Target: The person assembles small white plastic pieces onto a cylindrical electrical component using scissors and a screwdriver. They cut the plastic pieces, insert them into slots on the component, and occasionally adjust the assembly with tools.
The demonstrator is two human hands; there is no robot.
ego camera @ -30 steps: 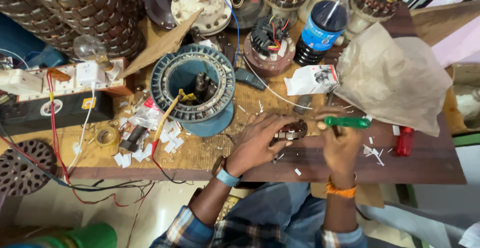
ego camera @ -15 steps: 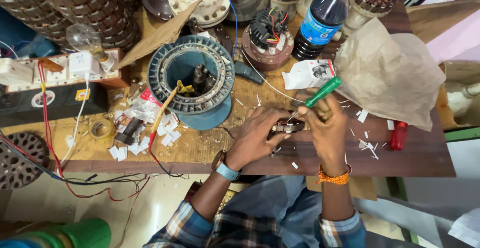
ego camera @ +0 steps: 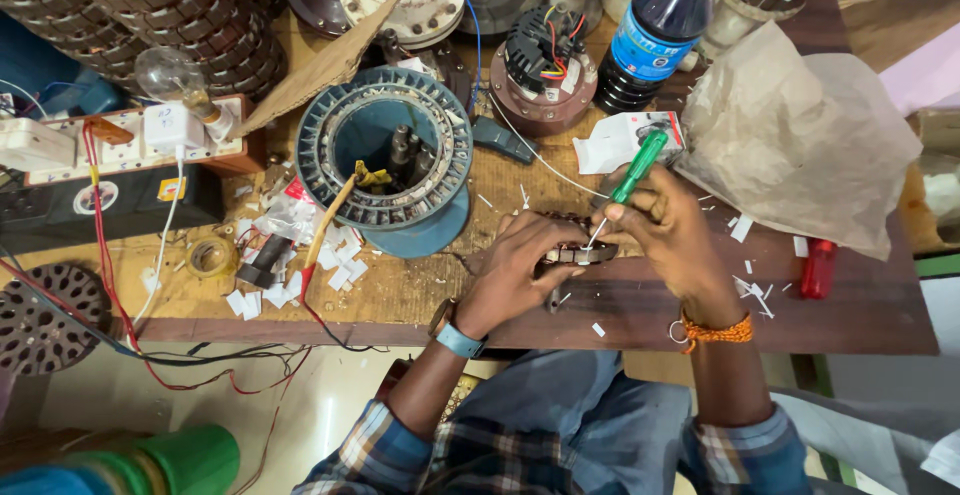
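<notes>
1. My left hand (ego camera: 515, 260) is wrapped around a small round motor part (ego camera: 570, 245), fingers curled over its near side, pinning it on the wooden workbench (ego camera: 640, 305).
2. My right hand (ego camera: 670, 230) is closed on a green-handled screwdriver (ego camera: 632, 177); the shaft slants down and left, and its tip meets the part's top edge.
3. The part sits between both hands, touching each, near the bench's front edge at the middle of my view.
4. Just behind the left hand stands a large blue stator housing (ego camera: 385, 160) with a copper winding ring.
5. A crumpled plastic bag (ego camera: 800, 135) lies right of my right hand, and a dark soda bottle (ego camera: 655, 35) stands behind it.
6. White paper scraps (ego camera: 335, 265) litter the bench to the left.
</notes>
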